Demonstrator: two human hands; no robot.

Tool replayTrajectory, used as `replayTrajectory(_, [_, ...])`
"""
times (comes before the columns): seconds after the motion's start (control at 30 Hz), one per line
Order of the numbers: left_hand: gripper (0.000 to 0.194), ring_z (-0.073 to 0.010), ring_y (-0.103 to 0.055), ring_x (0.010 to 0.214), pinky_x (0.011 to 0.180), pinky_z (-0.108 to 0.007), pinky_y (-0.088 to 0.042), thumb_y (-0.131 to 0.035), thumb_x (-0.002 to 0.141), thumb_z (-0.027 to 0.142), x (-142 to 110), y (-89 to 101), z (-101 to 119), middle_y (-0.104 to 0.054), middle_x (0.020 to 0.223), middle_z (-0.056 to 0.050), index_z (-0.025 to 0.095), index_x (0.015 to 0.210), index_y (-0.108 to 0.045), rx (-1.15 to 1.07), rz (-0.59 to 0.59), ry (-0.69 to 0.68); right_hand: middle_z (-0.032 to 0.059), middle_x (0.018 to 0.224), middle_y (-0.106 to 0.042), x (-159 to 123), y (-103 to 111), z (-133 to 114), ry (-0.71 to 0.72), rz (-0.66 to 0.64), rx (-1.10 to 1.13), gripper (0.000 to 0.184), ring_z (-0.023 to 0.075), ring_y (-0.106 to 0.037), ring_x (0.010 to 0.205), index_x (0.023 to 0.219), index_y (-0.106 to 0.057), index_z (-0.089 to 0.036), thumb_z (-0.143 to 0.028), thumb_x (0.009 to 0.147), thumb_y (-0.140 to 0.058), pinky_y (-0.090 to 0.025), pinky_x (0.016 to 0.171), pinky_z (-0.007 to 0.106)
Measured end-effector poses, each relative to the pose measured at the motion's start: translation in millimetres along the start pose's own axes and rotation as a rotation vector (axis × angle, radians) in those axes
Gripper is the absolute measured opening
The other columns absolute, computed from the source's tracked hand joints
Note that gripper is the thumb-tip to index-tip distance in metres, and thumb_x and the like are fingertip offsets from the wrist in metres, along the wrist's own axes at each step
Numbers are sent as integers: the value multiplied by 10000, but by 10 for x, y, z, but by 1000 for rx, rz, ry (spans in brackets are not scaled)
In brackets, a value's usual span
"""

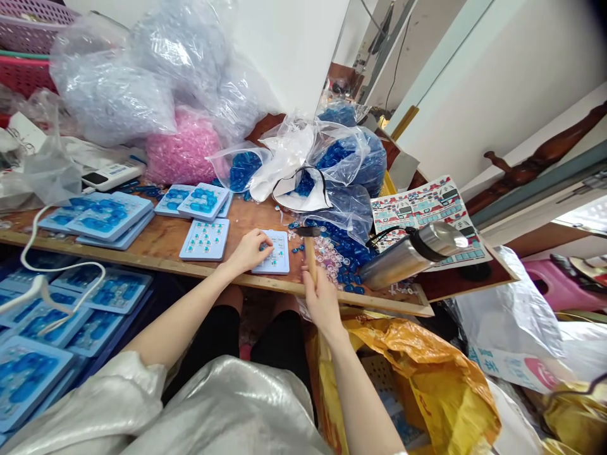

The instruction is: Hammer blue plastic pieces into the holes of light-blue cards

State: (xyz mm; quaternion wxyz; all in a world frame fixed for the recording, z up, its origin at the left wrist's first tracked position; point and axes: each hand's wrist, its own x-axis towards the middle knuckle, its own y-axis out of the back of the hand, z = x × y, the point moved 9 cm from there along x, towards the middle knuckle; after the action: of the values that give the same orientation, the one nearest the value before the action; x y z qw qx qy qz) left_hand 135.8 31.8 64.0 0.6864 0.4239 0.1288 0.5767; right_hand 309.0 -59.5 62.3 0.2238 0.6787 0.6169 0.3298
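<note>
Gripping hammer [311, 258] over table edge [289, 287], right hand [322, 301]; left hand [250, 251], grasp unclear, at blue plate [283, 260], bare wood [253, 217] behind.

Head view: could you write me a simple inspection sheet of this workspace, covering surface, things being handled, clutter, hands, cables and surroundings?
Surface: wooden table, bare wood showing between the things on it.
Things being handled: light-blue tray with small turquoise pieces, near the front edge; hammer with wooden handle, dark head.
Clutter: loose blue beads, steel flask, sticker sheet, bag of pink pieces.
Hands: left hand at the tray, fingertips bunched, contents unclear; right hand, grip closed around the hammer's handle.
Cables: white cable over the table's front edge, left side.
Surroundings: yellow sack below, right.
</note>
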Motion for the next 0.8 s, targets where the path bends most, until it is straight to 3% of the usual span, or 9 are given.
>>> replayTrajectory(0.13, [147, -148, -544, 818, 801, -292, -442, -498, 753, 217, 10, -19, -24, -566, 872, -45, 155, 792, -625, -21, 4, 9, 54, 685, -575, 42, -297, -160, -7, -204, -192, 253, 171, -523, 607, 885, -478, -183, -375, 903, -315, -248, 528, 216])
replayTrajectory(0.33, [142, -141, -549, 797, 794, -284, -448, -502, 741, 193, -18, -26, -32, -578, 868, -44, 152, 798, -625, -57, 26, 9, 46, 668, -554, 33, -331, -138, 7, -167, -184, 255, 169, -515, 609, 849, -468, -184, -374, 905, -307, -239, 531, 215])
replayTrajectory(0.47, [177, -125, -548, 753, 757, -276, -462, -481, 762, 206, 53, 56, -84, -583, 881, -42, 155, 852, -624, -87, 48, 14, 43, 727, -583, 83, -249, 12, -3, -86, 3, 300, 169, -538, 651, 888, -513, -186, -413, 897, -317, -315, 573, 223])
replayTrajectory(0.57, [203, -149, -548, 835, 811, -305, -456, -463, 766, 199, 286, 188, -220, -581, 908, -55, 152, 888, -619, -22, 119, 4, 50, 786, -590, 129, -162, 148, 2, 29, 156, 341, 170, -551, 703, 943, -534, -176, -448, 883, -338, -375, 621, 240])
replayTrajectory(0.67, [269, -195, -513, 991, 921, -360, -406, -447, 743, 133, 649, 251, -441, -568, 998, -91, 135, 958, -609, 123, 130, 2, 6, 642, -531, 134, -220, 315, -46, 23, 297, 380, 143, -502, 542, 1012, -529, -172, -473, 875, -341, -378, 522, 232])
replayTrajectory(0.8, [352, -242, -460, 1091, 942, -373, -381, -427, 749, 109, 1071, 309, -853, -518, 1128, -148, 106, 1069, -576, 368, 142, 149, -40, 522, -428, 104, -277, 448, -92, 26, 407, 403, 106, -378, 391, 1044, -520, -170, -490, 866, -351, -318, 402, 212])
